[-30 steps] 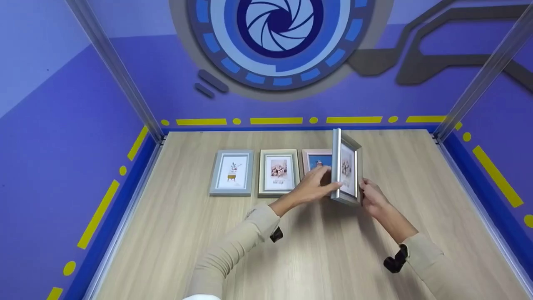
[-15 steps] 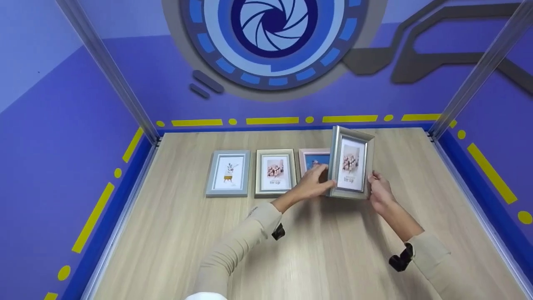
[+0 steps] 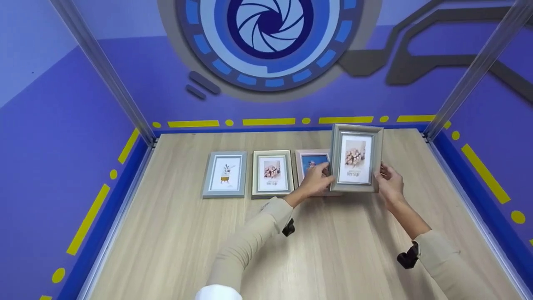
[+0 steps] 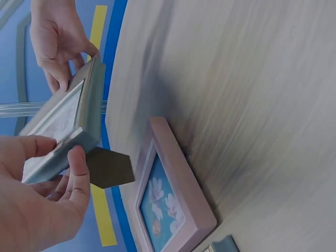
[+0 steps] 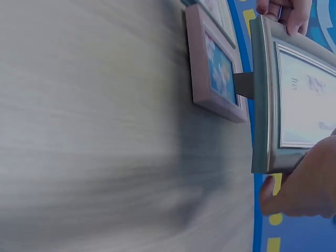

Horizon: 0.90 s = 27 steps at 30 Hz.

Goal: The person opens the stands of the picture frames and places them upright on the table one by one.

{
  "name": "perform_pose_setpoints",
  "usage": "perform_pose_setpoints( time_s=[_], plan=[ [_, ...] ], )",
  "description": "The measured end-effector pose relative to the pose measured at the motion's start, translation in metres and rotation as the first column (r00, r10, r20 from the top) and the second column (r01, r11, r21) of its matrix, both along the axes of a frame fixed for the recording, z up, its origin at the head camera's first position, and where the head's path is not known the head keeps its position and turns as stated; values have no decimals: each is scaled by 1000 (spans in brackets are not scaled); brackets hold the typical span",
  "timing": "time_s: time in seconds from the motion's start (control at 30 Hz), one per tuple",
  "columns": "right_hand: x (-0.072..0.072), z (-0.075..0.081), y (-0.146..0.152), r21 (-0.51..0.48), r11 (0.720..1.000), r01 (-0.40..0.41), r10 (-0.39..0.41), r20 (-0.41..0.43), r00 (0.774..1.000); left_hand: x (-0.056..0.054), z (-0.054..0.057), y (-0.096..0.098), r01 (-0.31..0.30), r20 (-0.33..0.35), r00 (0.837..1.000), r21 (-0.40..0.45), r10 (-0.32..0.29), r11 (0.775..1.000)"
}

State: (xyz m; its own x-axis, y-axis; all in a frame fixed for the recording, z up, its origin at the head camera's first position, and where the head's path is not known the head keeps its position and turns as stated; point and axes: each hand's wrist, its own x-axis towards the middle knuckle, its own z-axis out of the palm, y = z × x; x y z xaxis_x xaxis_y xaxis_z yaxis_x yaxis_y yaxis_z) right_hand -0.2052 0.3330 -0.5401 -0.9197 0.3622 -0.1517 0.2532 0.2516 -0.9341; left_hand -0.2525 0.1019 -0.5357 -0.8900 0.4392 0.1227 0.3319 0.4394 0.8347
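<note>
Both hands hold a silvery picture frame point(image 3: 357, 158) with a bouquet print, raised off the table and facing the head camera. My left hand point(image 3: 314, 181) pinches its left edge between thumb and fingers. The right hand point(image 3: 390, 183) grips the opposite edge near the lower corner. From the back of the held frame sticks a dark stand leg point(image 4: 111, 168), seen in both wrist views. A pink picture frame point(image 4: 184, 191) with a blue flower picture lies flat just left of it, partly covered in the head view by my left hand and the held frame.
Further left on the wooden table point(image 3: 175, 233) lie a gold-toned picture frame point(image 3: 272, 193) with a bouquet print and a blue-grey picture frame point(image 3: 207, 175), in one row with the pink one. Purple-blue panels point(image 3: 125, 79) enclose the table at the back and sides.
The held picture frame has turned from nearly edge-on to facing the head camera. My right hand has swung right with its edge; the left hand keeps its hold. The flat frames stay put.
</note>
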Motion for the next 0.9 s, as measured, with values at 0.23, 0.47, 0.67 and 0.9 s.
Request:
perform_pose_setpoints(
  time_s=[0.23, 0.47, 0.67, 0.9],
  plan=[
    [-2, -8, 13, 102, 988, 119, -114, -56, 992, -8, -7, 25, -65, -29, 998, -54, 63, 996],
    [-7, -20, 21, 80, 976, 201, -199, -30, 979, -11, -14, 44, -146, -23, 989, -121, 144, 982],
    [-13, -28, 27, 122, 957, 263, -257, -58, 965, -13, -21, 58, -125, 17, 991, -194, 131, 973],
    [-21, -39, 38, 50, 944, 326, -320, -102, 942, -16, -34, 73, -95, 122, 987, -52, 101, 994]
  ],
)
